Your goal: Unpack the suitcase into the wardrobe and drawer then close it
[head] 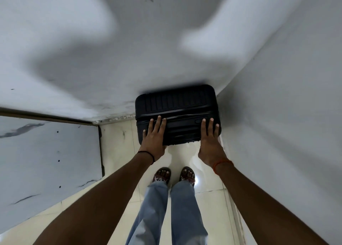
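Under both hands stood the black suitcase (175, 113), shut and upright in the wall corner on the glossy floor (118, 139). The left hand (153, 135) and right hand (209, 135) lay flat on its top, fingers (159, 122) straight, gripping nothing. Its hard ribbed shell looked stiff, smooth and probably heavy; the handle just beyond the fingertips seemed the best hold.

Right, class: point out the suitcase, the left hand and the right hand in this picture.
suitcase (177, 104): head view, on its ribbed black top shell.
left hand (153, 135): head view, on the back of the hand.
right hand (210, 137): head view, on the back of the hand.
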